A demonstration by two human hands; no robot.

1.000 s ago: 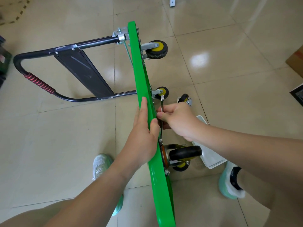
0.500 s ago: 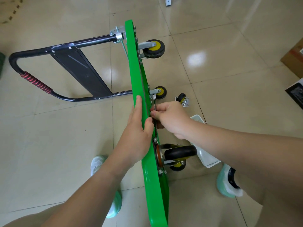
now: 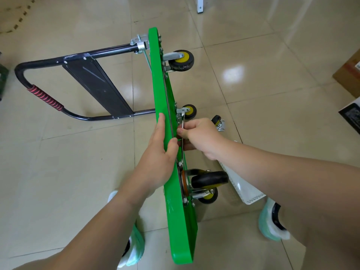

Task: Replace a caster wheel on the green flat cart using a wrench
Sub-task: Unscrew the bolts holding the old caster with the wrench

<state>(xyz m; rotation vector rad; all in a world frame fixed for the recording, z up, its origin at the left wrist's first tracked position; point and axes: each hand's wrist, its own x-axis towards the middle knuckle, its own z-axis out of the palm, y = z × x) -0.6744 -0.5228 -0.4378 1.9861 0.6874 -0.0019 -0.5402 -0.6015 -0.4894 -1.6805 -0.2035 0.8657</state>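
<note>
Beige floor tiles, glossy. Right hand: fingers curled, pinching a slim wrench whose head sits at the bracket of a small yellow-hubbed caster, at the hand's 11 o'clock. Left hand: fingers laid along the green flat cart, thumb clamping its underside. Cart stands on edge, running 12 to 6 o'clock. Loose caster on the floor at the right hand's 1 o'clock. Black folding handle at the cart's 9 o'clock.

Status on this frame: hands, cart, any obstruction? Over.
Left grip holds green cart edge, cart tipped on its side. Right grip pinches wrench against underside. Loose caster and white basket on floor nearby, clear of work.
</note>
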